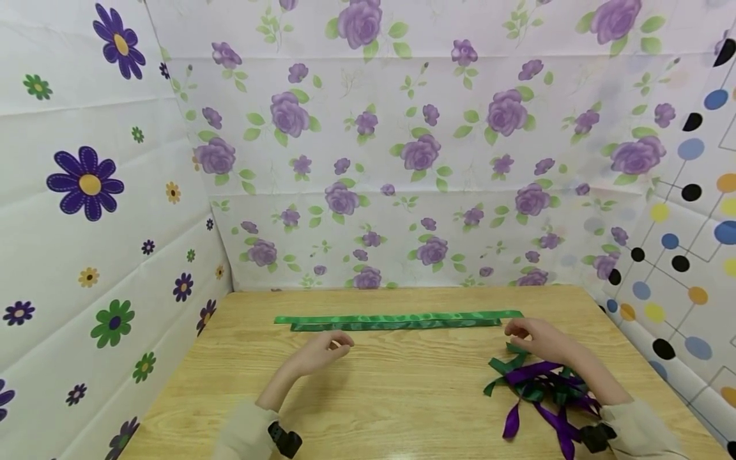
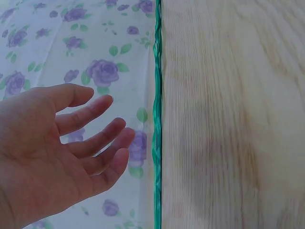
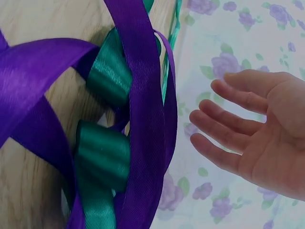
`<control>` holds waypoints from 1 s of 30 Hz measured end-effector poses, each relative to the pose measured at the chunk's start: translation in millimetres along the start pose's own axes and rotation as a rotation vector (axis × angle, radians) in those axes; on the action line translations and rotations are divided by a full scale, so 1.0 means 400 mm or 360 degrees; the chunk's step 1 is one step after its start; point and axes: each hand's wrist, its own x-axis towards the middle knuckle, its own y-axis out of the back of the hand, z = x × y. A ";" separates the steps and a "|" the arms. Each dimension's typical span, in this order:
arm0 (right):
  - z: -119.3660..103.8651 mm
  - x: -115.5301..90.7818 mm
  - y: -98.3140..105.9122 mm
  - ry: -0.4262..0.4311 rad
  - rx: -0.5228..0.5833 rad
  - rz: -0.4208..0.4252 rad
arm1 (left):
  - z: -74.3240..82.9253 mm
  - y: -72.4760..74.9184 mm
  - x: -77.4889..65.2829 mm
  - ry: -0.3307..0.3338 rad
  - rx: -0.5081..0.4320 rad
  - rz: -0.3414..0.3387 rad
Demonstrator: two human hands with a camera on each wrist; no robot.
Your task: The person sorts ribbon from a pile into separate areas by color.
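Two ribbons lie side by side across the back of the table: a bright green ribbon (image 1: 397, 317) and, just in front of it, a shorter dark green ribbon (image 1: 397, 325). My left hand (image 1: 323, 352) hovers near their left part, fingers loosely bent and holding nothing; the left wrist view shows the same hand (image 2: 71, 143) apart from a green ribbon (image 2: 157, 109). Near the right ends is my right hand (image 1: 540, 338), its relaxed fingers empty in the right wrist view. Below it sits a tangled heap of purple ribbon (image 1: 560, 421) and dark green ribbon (image 1: 501, 367).
The wooden table (image 1: 402, 396) ends at the back against a hanging cloth (image 1: 379, 153) printed with purple roses. A flower-patterned cloth (image 1: 149, 211) hangs on the left, and a dotted cloth (image 1: 684, 211) on the right.
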 end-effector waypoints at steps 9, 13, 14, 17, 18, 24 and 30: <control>0.049 -0.021 0.000 -0.0056 0.0023 0.0005 | 0.023 -0.048 0.021 -0.0091 -0.0033 -0.0006; 0.069 -0.026 0.000 -0.0065 -0.0006 0.0011 | 0.033 -0.066 0.032 -0.0110 -0.0054 -0.0029; 0.073 -0.027 0.000 -0.0068 -0.0015 0.0015 | 0.036 -0.070 0.035 -0.0113 -0.0059 -0.0036; 0.081 -0.029 0.002 -0.0058 -0.0047 0.0020 | 0.044 -0.083 0.044 -0.0102 -0.0095 -0.0069; 0.083 -0.030 0.003 -0.0064 -0.0057 0.0019 | 0.047 -0.087 0.047 -0.0095 -0.0107 -0.0079; 0.083 -0.035 0.001 -0.0191 -0.0101 0.0002 | 0.067 -0.111 0.071 -0.0090 -0.0185 -0.0099; 0.091 -0.035 -0.004 -0.0340 -0.0244 0.0029 | 0.082 -0.138 0.101 -0.0103 -0.0253 -0.0124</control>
